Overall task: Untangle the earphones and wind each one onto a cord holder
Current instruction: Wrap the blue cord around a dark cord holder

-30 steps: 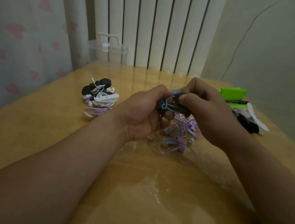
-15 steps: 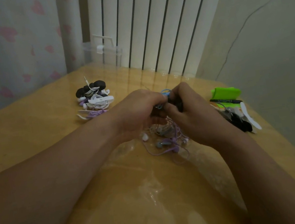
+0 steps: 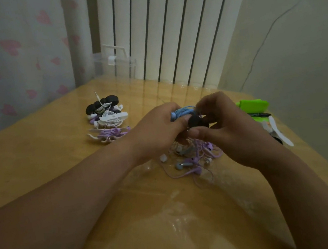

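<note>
My left hand and my right hand meet above the table's middle. Between them is a black cord holder with blue earphone cord wrapped on it. My left hand grips the blue-wound end; my right hand's thumb and fingers pinch the black holder. Below the hands lies a tangle of purple and blue earphones on the table. A pile of wound earphones, white and purple cords on black and white holders, sits at the far left.
The wooden table has a glossy clear cover. A clear plastic box stands at the far edge. A green case, a pen and white holders lie at the right edge. Wall and radiator stand behind.
Both hands have turned the holder, so the blue cord now shows on top left and the black holder's end faces me. The view shifted slightly.
</note>
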